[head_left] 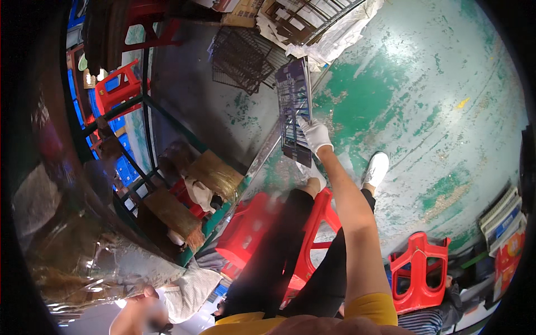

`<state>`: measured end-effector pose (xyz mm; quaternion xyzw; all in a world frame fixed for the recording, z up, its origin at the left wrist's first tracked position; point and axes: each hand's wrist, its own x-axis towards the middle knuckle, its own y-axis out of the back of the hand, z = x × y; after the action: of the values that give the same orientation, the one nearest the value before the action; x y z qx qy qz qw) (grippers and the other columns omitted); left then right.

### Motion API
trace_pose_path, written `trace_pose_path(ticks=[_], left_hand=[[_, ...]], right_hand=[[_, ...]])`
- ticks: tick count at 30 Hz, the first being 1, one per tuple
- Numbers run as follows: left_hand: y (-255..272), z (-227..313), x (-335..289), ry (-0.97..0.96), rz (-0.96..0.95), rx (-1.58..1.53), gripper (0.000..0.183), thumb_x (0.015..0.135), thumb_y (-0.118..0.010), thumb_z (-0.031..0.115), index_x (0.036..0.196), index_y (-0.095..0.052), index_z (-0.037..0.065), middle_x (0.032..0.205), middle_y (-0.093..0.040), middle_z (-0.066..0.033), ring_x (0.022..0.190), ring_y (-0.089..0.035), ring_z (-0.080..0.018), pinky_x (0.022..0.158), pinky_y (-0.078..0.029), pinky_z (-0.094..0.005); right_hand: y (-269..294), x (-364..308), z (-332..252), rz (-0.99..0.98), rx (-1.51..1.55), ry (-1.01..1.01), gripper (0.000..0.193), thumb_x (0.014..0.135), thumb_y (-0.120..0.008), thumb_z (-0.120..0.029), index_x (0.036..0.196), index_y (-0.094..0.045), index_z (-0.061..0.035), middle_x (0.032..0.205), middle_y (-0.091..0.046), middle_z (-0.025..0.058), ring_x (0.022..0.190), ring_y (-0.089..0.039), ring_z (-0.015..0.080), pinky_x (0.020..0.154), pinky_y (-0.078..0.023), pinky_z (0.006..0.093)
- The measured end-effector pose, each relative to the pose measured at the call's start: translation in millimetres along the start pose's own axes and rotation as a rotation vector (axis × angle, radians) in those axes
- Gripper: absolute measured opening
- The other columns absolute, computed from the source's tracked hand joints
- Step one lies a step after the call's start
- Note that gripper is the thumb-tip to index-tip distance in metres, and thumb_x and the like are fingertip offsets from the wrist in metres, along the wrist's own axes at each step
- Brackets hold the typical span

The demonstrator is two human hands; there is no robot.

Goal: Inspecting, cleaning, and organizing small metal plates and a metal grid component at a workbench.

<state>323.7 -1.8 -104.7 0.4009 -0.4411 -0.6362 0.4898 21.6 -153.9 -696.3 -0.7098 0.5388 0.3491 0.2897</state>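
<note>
My right hand [316, 134] wears a white glove and grips the near right edge of a dark, flat rectangular slotted panel [292, 100]. The panel is held tilted above the floor, just beyond my feet; it may be several thin sheets together, but I cannot tell. Beyond it, dark grid frames [240, 60] of a similar look lie in a loose pile on the floor. To their right, more grid pieces [304, 19] rest on crumpled white wrapping [346, 34]. I cannot see my left hand.
Red stools stand beneath my legs [251, 229] and to the right [419, 273]. A green-edged metal frame [223, 218] with brown pads is at left, beside clear plastic sheeting [106, 268]. Part of another person [137, 315] shows at lower left. Stacked packages [501, 218] lie far right.
</note>
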Motion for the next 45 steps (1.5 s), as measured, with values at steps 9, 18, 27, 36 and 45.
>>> trace_pose_path(ticks=[9, 18, 27, 36, 45], left_hand=[[-10, -13, 14, -0.026, -0.061, -0.021, 0.085, 0.093, -0.046, 0.017, 0.151, 0.015, 0.009, 0.157, 0.0, -0.0212, 0.143, -0.015, -0.0338, 0.114, -0.017, -0.0464], [-34, -44, 45, -0.059, -0.179, -0.076, 0.083, 0.092, -0.046, 0.015, 0.15, 0.013, 0.007, 0.156, -0.003, -0.0222, 0.142, -0.016, -0.0342, 0.113, -0.018, -0.0458], [-47, -66, 71, -0.06, -0.261, -0.129, 0.082, 0.091, -0.045, 0.013, 0.15, 0.011, 0.004, 0.154, -0.006, -0.0233, 0.141, -0.018, -0.0345, 0.113, -0.019, -0.0452], [-59, -73, 89, -0.069, -0.309, -0.176, 0.081, 0.089, -0.044, 0.012, 0.149, 0.009, 0.002, 0.153, -0.009, -0.0243, 0.14, -0.019, -0.0349, 0.112, -0.02, -0.0446], [-66, -50, 105, -0.095, -0.378, -0.274, 0.08, 0.088, -0.043, 0.01, 0.148, 0.008, 0.0, 0.152, -0.012, -0.0253, 0.138, -0.021, -0.0352, 0.111, -0.021, -0.044]], right_hand=[[-43, 42, -18, -0.163, 0.058, 0.116, 0.04, 0.09, -0.061, -0.043, 0.105, -0.069, -0.0067, 0.093, -0.069, 0.0196, 0.092, -0.064, 0.0393, 0.079, -0.049, 0.0402], [-78, 112, -4, -0.109, -0.185, 0.159, 0.042, 0.089, -0.062, -0.043, 0.099, -0.068, -0.003, 0.079, -0.067, 0.0204, 0.072, -0.067, 0.0312, 0.068, -0.051, 0.0377], [-92, 128, -90, -0.384, -0.289, 0.188, 0.052, 0.091, -0.055, -0.043, 0.102, -0.067, 0.0056, 0.106, -0.064, 0.0292, 0.104, -0.062, 0.0402, 0.091, -0.049, 0.0438], [-99, 165, -160, -0.495, -0.306, 0.385, 0.056, 0.084, -0.066, -0.046, 0.11, -0.065, 0.0038, 0.101, -0.067, 0.0259, 0.099, -0.066, 0.0364, 0.086, -0.051, 0.0426], [-45, 118, -126, 0.316, -0.109, 0.616, 0.045, 0.091, -0.058, -0.033, 0.127, -0.053, -0.0061, 0.122, -0.06, 0.0176, 0.115, -0.055, 0.035, 0.097, -0.046, 0.043]])
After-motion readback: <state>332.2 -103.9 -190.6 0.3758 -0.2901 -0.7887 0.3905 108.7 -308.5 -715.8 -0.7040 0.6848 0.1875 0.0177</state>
